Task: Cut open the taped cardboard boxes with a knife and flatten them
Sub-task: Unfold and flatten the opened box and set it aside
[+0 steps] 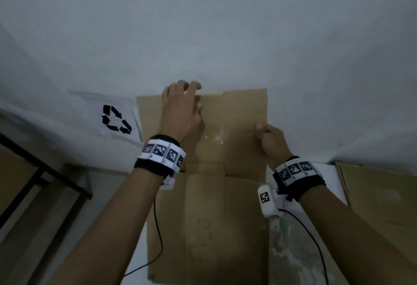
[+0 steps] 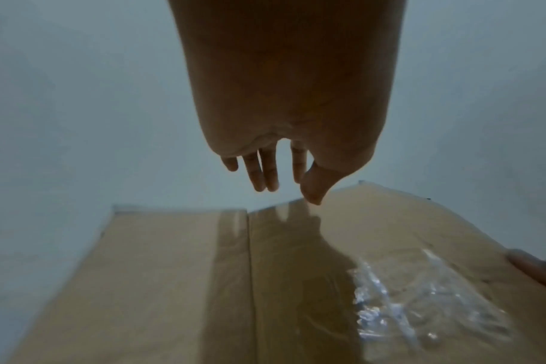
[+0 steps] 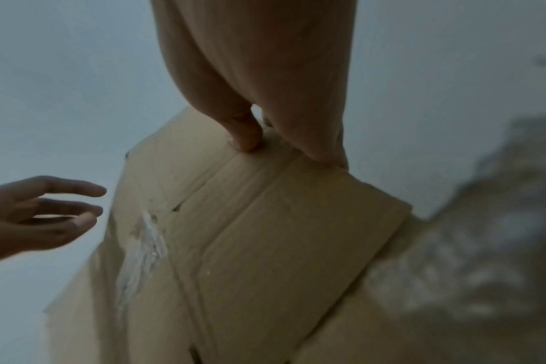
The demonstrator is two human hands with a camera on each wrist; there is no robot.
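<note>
The flat box (image 1: pixel 225 149) is standing long-way up. My right hand (image 1: pixel 270 141) is pinching its side; my left hand (image 1: pixel 180 108) is hanging loose, holding nothing.

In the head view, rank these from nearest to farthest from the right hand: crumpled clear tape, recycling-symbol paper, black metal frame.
From the right hand:
1. Crumpled clear tape, just left, on the flattened brown cardboard box.
2. White recycling-symbol paper, farther left, on the wall.
3. Black metal frame, far left.
</note>
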